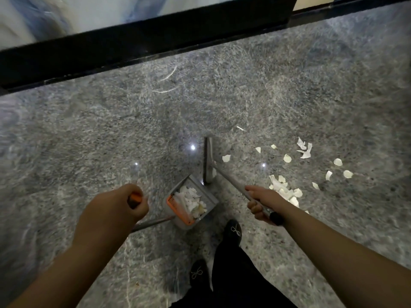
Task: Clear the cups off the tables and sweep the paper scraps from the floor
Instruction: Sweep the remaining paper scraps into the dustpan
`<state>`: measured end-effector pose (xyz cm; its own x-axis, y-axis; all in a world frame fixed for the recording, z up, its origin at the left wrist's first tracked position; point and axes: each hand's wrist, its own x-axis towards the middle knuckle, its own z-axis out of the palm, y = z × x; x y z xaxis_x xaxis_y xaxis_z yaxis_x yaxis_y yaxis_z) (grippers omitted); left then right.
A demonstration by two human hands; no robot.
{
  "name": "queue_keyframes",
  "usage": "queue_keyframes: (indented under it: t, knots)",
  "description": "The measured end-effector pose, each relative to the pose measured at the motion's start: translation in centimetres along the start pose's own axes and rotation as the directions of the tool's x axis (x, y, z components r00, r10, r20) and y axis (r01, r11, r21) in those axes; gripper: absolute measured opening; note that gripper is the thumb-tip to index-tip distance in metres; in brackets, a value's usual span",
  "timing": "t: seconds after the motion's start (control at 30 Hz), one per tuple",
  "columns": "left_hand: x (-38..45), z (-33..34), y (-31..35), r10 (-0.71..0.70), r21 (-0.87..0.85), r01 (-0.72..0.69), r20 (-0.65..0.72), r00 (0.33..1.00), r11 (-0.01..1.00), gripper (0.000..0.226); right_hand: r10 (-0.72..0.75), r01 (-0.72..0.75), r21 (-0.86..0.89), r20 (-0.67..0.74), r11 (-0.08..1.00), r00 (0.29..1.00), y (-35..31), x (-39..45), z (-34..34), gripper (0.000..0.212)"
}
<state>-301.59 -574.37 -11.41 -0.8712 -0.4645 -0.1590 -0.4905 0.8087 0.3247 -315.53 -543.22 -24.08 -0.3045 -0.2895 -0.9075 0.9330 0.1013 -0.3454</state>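
Observation:
My left hand (131, 202) is closed around the orange-tipped handle of a grey dustpan (212, 202). The pan rests on the floor just ahead of my feet and holds a heap of white paper scraps (192, 200). My right hand (261, 201) grips the metal pole of a broom (229, 178), whose narrow grey head (208, 160) stands on the floor right behind the pan. More white scraps (287, 191) lie loose on the floor to the right of the broom, some close to my right hand and others farther out (304, 147). No cups are in view.
The floor (111, 130) is polished grey speckled stone with light reflections. A black skirting band (133, 50) runs along a pale marble wall at the top. My black shoes (233, 233) and dark trouser leg are just below the dustpan.

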Motion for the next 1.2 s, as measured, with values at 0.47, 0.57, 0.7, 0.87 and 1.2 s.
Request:
queue_keyframes:
  t: [0.47,0.57,0.7,0.87,1.2]
  knots:
    - [8.1,2.4,9.3,0.017,0.112,-0.015,-0.016,1.000,0.994,0.014,0.103,-0.097,0.100,-0.062,0.990,0.993,-6.5,2.7,-8.5,0.027]
    - [10.0,3.2,12.1,0.071,0.137,-0.070,-0.005,0.997,0.988,0.013,0.109,-0.095,0.123,-0.114,0.988,0.988,-6.2,1.5,-11.5,0.028]
    - [13.0,4.2,15.5,0.125,0.104,-0.128,0.028,0.992,0.986,0.012,0.053,-0.029,0.115,-0.208,0.993,0.977,-5.6,-0.7,-15.0,0.023]
    - [16.4,5.2,19.4,0.224,0.094,-0.225,0.029,0.974,0.970,0.012,-0.039,0.045,0.013,-0.309,0.999,0.950,-4.6,-2.7,-18.2,0.022]
    - [24.4,5.4,23.9,0.359,0.063,-0.361,0.037,0.933,0.931,0.016,-0.147,0.201,0.118,-0.359,0.973,0.922,-8.6,-3.1,-17.6,0.019]
